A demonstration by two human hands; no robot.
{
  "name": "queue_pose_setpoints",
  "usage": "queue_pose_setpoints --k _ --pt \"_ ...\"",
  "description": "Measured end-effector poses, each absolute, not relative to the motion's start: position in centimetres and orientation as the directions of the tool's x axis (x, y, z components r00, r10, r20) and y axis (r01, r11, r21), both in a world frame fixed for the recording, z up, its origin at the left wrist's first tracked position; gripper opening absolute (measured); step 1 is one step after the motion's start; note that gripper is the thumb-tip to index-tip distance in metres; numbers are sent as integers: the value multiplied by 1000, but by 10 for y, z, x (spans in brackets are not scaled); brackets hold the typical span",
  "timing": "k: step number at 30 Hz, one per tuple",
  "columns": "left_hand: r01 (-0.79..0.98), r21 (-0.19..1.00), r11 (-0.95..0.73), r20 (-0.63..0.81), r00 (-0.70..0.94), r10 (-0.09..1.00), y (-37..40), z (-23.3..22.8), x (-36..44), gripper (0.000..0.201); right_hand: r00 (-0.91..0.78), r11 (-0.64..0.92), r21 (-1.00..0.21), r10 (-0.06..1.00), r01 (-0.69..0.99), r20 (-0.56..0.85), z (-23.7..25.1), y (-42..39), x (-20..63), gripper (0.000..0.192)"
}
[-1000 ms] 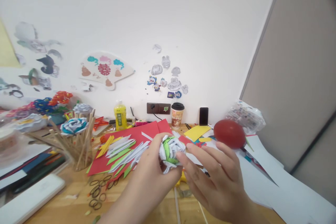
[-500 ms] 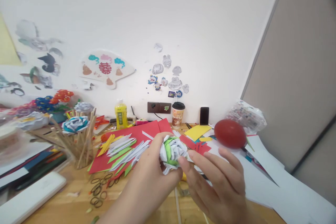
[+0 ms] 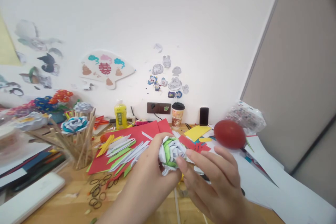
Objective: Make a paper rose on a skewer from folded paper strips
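The left hand (image 3: 151, 169) curls its fingers around a paper flower (image 3: 172, 152). The right hand (image 3: 216, 178) has fingertips at its edge; I can't tell if they pinch.

Looks to be a wooden table (image 3: 73, 203), read as a clock face with twelve at the far edge. Bears dark rubber bands (image 3: 96, 191) at eight o'clock, with a white oblong case (image 3: 31, 199) farther out at about the same hour. Carries a cluster of wooden sticks (image 3: 86, 140) at nine, red paper (image 3: 139, 127) at ten, a yellow bottle (image 3: 120, 114) at eleven, a lidded cup (image 3: 177, 116) at twelve, and white sheets (image 3: 294, 192) at four.
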State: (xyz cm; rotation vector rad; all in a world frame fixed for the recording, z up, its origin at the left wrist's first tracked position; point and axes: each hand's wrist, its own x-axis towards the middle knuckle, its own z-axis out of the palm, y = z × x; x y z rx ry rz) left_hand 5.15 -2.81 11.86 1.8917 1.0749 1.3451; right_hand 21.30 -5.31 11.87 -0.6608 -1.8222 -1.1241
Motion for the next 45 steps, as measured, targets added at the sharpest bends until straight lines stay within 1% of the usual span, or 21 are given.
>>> queue_pose_setpoints --k 5,9,12,14,15,17,18,19,20,21,22,23,24,25,26,27,30,37,39,43,45 --pt "304 804 -512 481 174 859 -29 117 52 36 -465 421 439 -45 794 884 118 -52 213 17" --pt "262 809 -526 492 187 850 -28 121 53 38 -478 431 445 -37 785 878 120 -53 212 18" --pt "179 836 -518 487 190 852 -23 125 54 42 -492 447 459 -46 768 869 121 -53 214 20" --pt "71 864 -499 478 199 856 -19 128 55 42 -450 513 401 -33 758 893 118 -49 217 24" --pt "21 875 -484 471 199 859 -18 129 56 41 -420 571 348 -7 744 908 116 -45 219 27" --pt "-61 895 -441 445 162 881 -16 129 56 41 -362 695 181 121 696 924 107 -35 220 36" --pt "-103 909 -405 416 123 901 -16 129 56 41 -349 751 69 222 657 910 102 -29 220 43" --pt "-157 919 -362 376 75 923 -16 128 56 43 -304 765 -90 358 638 883 96 -22 217 52" --pt "-222 922 -317 331 32 943 -16 127 56 44 -272 757 -253 493 603 826 89 -16 214 60" --pt "-291 916 -276 288 -2 958 -16 126 55 45 -283 757 -376 579 534 765 82 -11 210 69" --pt "-352 903 -248 259 -15 966 -16 125 54 44 -313 740 -486 651 465 691 77 -8 205 72" --pt "-399 888 -228 247 -5 969 -15 124 52 44 -359 688 -602 725 404 588 72 -6 200 65" --pt "-431 876 -217 252 24 967 -14 125 51 42 -407 621 -706 774 339 485 68 -5 195 55" --pt "-450 868 -212 268 62 962 -13 126 49 40 -450 546 -788 802 285 393 66 -6 191 47" --pt "-462 861 -212 287 98 953 -12 127 48 38 -478 477 -845 817 243 323 65 -7 188 43" --pt "-472 855 -216 306 122 944 -11 129 46 36 -493 425 -880 824 210 280 65 -8 186 45" --pt "-502 834 -231 343 143 929 -9 136 43 31 -498 381 -906 831 183 249 69 -12 186 51" --pt "-466 861 -205 340 226 913 -8 136 35 23 -516 485 -842 797 235 315 89 -15 200 47" --pt "-447 871 -201 329 229 916 -9 135 35 22 -540 451 -864 795 224 275 92 -15 206 47" --pt "-405 901 -154 281 277 919 -11 137 36 23 -620 308 -933 774 185 132 92 -11 217 49" --pt "-435 890 -139 281 283 917 -12 137 36 24 -627 260 -955 770 143 116 91 -10 218 51"
